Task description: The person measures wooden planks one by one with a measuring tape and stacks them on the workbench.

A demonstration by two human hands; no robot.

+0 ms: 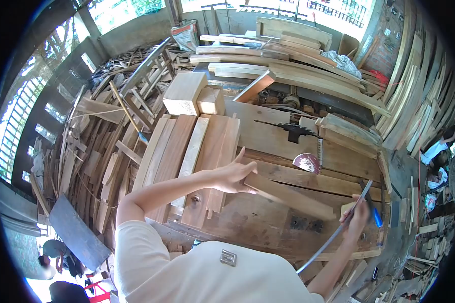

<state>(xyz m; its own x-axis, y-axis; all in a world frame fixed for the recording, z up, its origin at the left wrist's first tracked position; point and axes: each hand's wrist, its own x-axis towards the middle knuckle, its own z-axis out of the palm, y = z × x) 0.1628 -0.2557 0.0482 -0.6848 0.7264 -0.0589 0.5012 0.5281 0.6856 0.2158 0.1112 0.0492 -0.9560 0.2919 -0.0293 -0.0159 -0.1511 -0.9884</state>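
My left hand [235, 177] is closed around one end of a short wooden board [293, 196], held above the wooden worktable [258, 227]. The board slants down to the right and is slightly blurred. In my right hand [358, 218], near the board's far end, is a long thin grey metal strip [329, 241], which looks like a ruler. A small pale piece near those fingers is too unclear to name. Just right of that hand lies a blue-handled tool [377, 217]. Beyond the board, a toothed saw blade [297, 130] rises from the table.
Long planks [174, 146] lie side by side at the left, with two thick wood blocks [185, 95] behind them. A reddish half-disc [307, 162] sits near the blade. Stacked boards [298, 76] fill the back, and scrap wood [96, 161] piles up left. A person [60, 252] is at lower left.
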